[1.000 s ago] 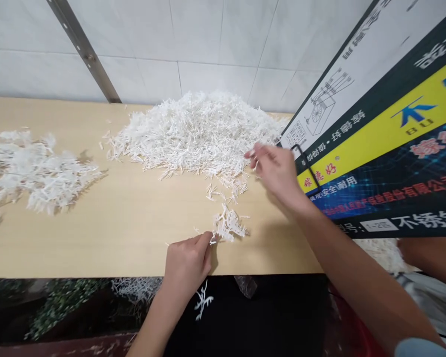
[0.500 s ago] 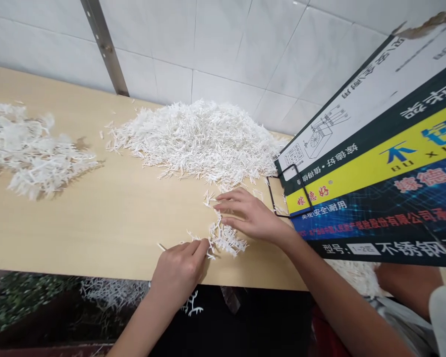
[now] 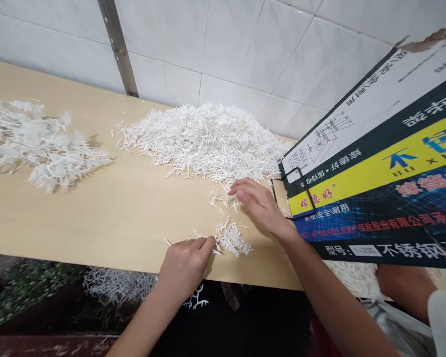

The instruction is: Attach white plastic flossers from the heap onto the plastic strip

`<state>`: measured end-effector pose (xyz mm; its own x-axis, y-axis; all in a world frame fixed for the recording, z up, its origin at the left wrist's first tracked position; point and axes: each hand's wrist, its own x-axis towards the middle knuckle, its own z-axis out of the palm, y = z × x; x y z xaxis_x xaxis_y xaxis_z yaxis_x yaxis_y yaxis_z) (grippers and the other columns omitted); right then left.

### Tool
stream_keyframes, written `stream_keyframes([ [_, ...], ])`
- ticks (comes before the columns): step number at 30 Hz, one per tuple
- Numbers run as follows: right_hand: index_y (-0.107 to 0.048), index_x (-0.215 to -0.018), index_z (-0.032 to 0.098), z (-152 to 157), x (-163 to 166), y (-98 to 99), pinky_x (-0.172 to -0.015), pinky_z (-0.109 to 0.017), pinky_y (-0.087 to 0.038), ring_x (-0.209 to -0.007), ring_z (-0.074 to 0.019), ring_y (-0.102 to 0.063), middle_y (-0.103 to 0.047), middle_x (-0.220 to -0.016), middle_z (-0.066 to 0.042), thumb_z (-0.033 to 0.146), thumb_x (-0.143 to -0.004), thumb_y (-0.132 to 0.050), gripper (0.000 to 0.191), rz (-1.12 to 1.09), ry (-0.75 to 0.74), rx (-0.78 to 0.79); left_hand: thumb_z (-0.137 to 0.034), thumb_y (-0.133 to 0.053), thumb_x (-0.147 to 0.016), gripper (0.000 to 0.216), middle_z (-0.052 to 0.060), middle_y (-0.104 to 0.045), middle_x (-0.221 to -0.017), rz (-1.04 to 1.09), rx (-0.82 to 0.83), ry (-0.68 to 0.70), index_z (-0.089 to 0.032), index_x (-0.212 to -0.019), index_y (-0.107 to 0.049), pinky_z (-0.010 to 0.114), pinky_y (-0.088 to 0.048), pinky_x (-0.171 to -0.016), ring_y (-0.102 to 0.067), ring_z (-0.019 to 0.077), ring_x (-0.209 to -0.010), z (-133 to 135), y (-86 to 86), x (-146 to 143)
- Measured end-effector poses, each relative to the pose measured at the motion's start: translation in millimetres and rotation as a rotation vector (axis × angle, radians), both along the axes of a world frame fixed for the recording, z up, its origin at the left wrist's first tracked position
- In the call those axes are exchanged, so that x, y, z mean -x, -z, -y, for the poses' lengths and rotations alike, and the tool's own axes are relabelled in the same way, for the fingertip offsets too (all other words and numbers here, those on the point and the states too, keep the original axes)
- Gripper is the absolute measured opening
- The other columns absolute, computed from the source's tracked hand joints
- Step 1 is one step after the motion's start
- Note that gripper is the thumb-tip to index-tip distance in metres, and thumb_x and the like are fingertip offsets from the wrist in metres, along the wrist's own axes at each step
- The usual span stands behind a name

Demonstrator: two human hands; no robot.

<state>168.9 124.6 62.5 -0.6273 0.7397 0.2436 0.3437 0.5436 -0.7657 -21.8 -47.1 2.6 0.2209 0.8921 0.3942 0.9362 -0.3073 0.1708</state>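
Observation:
My left hand (image 3: 188,260) is closed on a white branched sprig, whose thin stem end pokes out to the left of the fist and whose fine tips show beyond the fingers. Just past those fingers lies a small cluster of white branched bits (image 3: 233,239) on the board. My right hand (image 3: 253,202) is farther back, fingers stretched to the left and apart, low over a few loose white slivers (image 3: 216,199). Behind it rises a large heap of short white slivers (image 3: 208,141). Whether tiny bits lie under the right fingertips is hidden.
A printed cardboard panel (image 3: 360,173) stands along the right, with a black wire frame (image 3: 314,198) at its lower corner. White branched sprigs (image 3: 52,148) lie at left on the wooden board (image 3: 141,213). Tiled wall is behind. Below are more white sprigs (image 3: 119,285); another person's arm (image 3: 405,287) shows lower right.
My right hand has moved away from the cluster, back toward the big heap, and more loose slivers lie near its fingers. The left hand keeps hold of the sprig. The view has shifted slightly.

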Motion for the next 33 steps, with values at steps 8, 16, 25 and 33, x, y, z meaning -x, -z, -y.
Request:
stream_keyframes([
  [8, -0.078, -0.085, 0.024, 17.7, -0.5, 27.8, -0.101, -0.049, -0.049, -0.114, -0.0264, -0.060, -0.073, -0.119, -0.009, 0.031, -0.095, -0.068, 0.016, 0.031, -0.022, -0.068, 0.007, -0.049, -0.065, 0.035, -0.004, -0.063, -0.065, 0.003, -0.006, 0.000, -0.021, -0.085, -0.056, 0.031, -0.027, -0.051, -0.060, 0.0169, -0.053, 0.8, 2.6, -0.7],
  [16, -0.061, -0.088, 0.023, -30.7, -5.8, 4.3, -0.063, -0.030, -0.045, -0.087, -0.0192, -0.061, -0.067, -0.110, -0.007, 0.035, -0.095, -0.058, 0.014, -0.472, 0.596, 0.003, 0.003, -0.049, -0.065, 0.034, -0.004, -0.063, -0.064, -0.006, -0.001, 0.003, -0.022, -0.086, -0.056, 0.031, -0.027, -0.049, -0.058, 0.0164, -0.051, 1.3, 2.6, 0.7],
  [25, -0.072, -0.104, 0.021, 30.0, 22.9, -7.0, -0.095, -0.041, -0.048, -0.107, -0.0253, -0.060, -0.072, -0.107, -0.009, 0.014, -0.096, -0.055, 0.021, 0.319, -0.182, -0.376, 0.003, -0.050, -0.076, 0.027, -0.003, -0.061, -0.063, 0.008, -0.025, 0.002, -0.021, -0.086, -0.055, 0.031, -0.028, -0.050, -0.057, 0.0165, -0.051, 1.6, 3.4, -1.6],
  [33, -0.076, -0.110, 0.019, 33.2, 29.8, -16.5, -0.081, -0.038, -0.047, -0.099, -0.0256, -0.061, -0.073, -0.096, -0.009, 0.020, -0.093, -0.069, 0.018, 0.667, -0.497, -0.323, 0.001, -0.052, -0.083, 0.024, -0.003, -0.063, -0.065, 0.014, -0.057, -0.003, -0.019, -0.092, -0.060, 0.032, -0.029, -0.052, -0.059, 0.0154, -0.052, 1.1, 5.4, -1.4],
])
